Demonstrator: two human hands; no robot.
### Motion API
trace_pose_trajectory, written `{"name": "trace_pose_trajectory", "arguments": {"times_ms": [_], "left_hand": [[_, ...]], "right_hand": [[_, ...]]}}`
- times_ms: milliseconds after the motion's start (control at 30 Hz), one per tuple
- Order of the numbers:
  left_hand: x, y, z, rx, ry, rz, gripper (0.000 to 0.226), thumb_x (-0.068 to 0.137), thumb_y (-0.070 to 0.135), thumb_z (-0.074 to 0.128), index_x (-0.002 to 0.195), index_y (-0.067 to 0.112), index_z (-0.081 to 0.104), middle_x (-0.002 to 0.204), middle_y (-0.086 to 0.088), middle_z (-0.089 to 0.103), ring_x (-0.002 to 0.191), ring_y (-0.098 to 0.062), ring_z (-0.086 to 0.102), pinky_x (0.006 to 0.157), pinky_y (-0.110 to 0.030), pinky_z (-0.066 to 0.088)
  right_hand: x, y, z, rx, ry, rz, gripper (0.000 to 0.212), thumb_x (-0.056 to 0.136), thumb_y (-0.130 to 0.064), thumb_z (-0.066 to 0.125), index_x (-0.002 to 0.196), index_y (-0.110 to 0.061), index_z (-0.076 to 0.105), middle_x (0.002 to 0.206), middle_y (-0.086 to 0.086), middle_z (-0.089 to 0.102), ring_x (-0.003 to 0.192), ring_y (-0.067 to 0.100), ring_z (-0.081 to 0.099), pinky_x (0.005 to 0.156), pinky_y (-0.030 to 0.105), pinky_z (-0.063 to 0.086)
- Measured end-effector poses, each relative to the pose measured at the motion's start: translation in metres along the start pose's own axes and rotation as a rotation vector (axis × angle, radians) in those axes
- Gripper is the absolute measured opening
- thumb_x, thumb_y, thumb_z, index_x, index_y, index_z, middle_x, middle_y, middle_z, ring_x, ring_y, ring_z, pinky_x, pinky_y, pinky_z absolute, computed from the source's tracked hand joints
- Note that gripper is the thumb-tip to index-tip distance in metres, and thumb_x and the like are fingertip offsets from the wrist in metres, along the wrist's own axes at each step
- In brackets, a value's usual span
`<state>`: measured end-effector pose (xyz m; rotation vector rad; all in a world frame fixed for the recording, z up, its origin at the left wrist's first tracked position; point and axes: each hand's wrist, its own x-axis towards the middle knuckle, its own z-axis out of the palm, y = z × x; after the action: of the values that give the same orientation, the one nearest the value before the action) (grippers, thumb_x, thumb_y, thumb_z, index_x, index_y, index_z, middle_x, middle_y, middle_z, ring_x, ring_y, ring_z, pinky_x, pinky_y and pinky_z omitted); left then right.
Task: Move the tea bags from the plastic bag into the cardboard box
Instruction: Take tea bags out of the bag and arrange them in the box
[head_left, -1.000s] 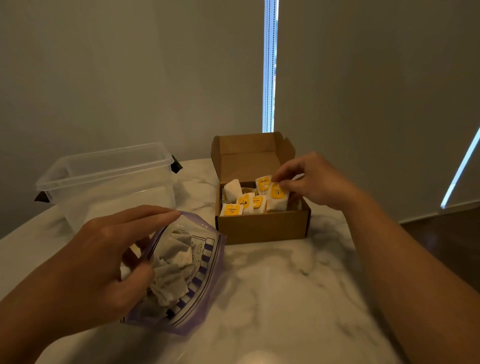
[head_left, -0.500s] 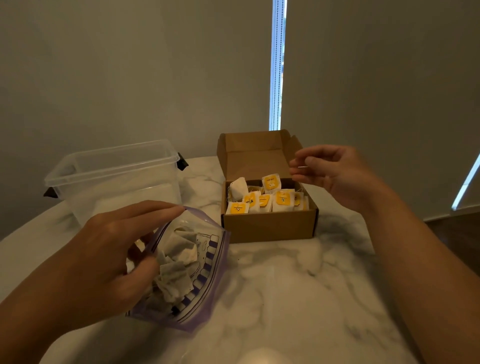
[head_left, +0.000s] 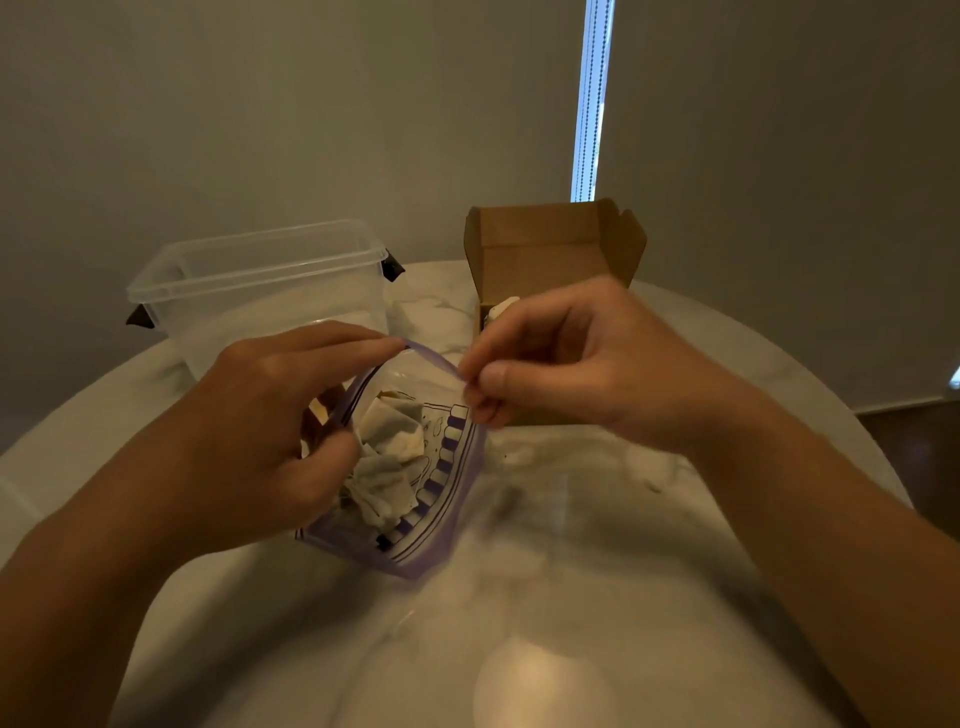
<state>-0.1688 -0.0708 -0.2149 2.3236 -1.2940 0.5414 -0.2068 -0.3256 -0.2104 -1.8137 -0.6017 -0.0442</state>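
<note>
Clear, purple-edged plastic zip bag (head_left: 436, 540) on white marble table (head_left: 571, 545), mouth open: near rim gripped by left hand (head_left: 260, 431), far rim pinched by right hand (head_left: 571, 358). Crumpled white tea bags (head_left: 389, 457) inside. Open brown cardboard box (head_left: 545, 249) just behind.

A home room, it seems: marble tabletop (head_left: 597, 519), drawn roller blinds (head_left: 779, 156) with bead chain (head_left: 590, 104), wood floor (head_left: 924, 457) at right edge.
</note>
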Motion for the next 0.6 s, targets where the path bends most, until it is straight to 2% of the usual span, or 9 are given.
{"name": "trace_pose_trajectory", "arguments": {"times_ms": [100, 167, 233, 367, 433, 600], "left_hand": [[0.001, 0.000, 0.000, -0.003, -0.001, 0.017, 0.061, 0.074, 0.032, 0.041, 0.130, 0.015, 0.060, 0.120, 0.008, 0.062, 0.083, -0.005, 0.060, 0.053, -0.019, 0.054], [0.000, 0.000, 0.000, -0.007, 0.003, 0.030, 0.061, 0.074, 0.030, 0.042, 0.130, 0.015, 0.060, 0.119, 0.010, 0.061, 0.083, -0.005, 0.061, 0.056, -0.016, 0.053], [0.000, -0.001, 0.000, -0.008, 0.011, 0.038, 0.061, 0.074, 0.029, 0.043, 0.130, 0.016, 0.059, 0.119, 0.011, 0.060, 0.083, -0.006, 0.061, 0.056, -0.016, 0.053], [0.000, -0.002, 0.001, -0.012, 0.017, 0.041, 0.061, 0.074, 0.030, 0.043, 0.132, 0.019, 0.058, 0.119, 0.012, 0.059, 0.084, -0.007, 0.061, 0.056, -0.018, 0.055], [0.000, -0.002, 0.001, -0.015, 0.023, 0.033, 0.062, 0.073, 0.030, 0.043, 0.132, 0.020, 0.058, 0.119, 0.012, 0.060, 0.084, -0.006, 0.061, 0.058, -0.018, 0.054], [0.001, -0.003, 0.001, -0.010, 0.027, 0.037, 0.062, 0.072, 0.029, 0.042, 0.129, 0.015, 0.060, 0.119, 0.009, 0.061, 0.082, -0.007, 0.060, 0.057, -0.019, 0.053]], "right_hand": [[0.004, 0.003, 0.032, -0.299, -0.148, 0.002, 0.017, 0.088, -0.009, 0.069, 0.104, -0.011, 0.072, 0.094, -0.001, 0.074, 0.088, 0.010, 0.071, 0.080, 0.030, 0.060], [0.008, 0.012, 0.052, -0.555, -0.141, -0.038, 0.018, 0.088, -0.020, 0.070, 0.105, -0.015, 0.074, 0.095, -0.004, 0.073, 0.085, 0.005, 0.068, 0.076, 0.026, 0.059], [0.012, 0.019, 0.069, -0.717, -0.106, -0.068, 0.023, 0.089, -0.031, 0.069, 0.105, -0.015, 0.073, 0.093, -0.002, 0.071, 0.080, 0.008, 0.064, 0.069, 0.027, 0.059], [0.020, 0.025, 0.090, -0.738, -0.029, -0.057, 0.023, 0.090, -0.031, 0.065, 0.097, -0.009, 0.070, 0.086, 0.002, 0.066, 0.076, 0.014, 0.058, 0.066, 0.034, 0.055], [0.023, 0.025, 0.096, -0.688, 0.012, -0.056, 0.021, 0.092, -0.029, 0.063, 0.097, -0.009, 0.070, 0.088, 0.004, 0.066, 0.079, 0.016, 0.059, 0.069, 0.033, 0.054], [0.028, 0.031, 0.107, -0.685, 0.049, -0.068, 0.023, 0.091, -0.027, 0.064, 0.101, -0.007, 0.070, 0.094, 0.008, 0.068, 0.085, 0.020, 0.061, 0.075, 0.040, 0.056]]}}
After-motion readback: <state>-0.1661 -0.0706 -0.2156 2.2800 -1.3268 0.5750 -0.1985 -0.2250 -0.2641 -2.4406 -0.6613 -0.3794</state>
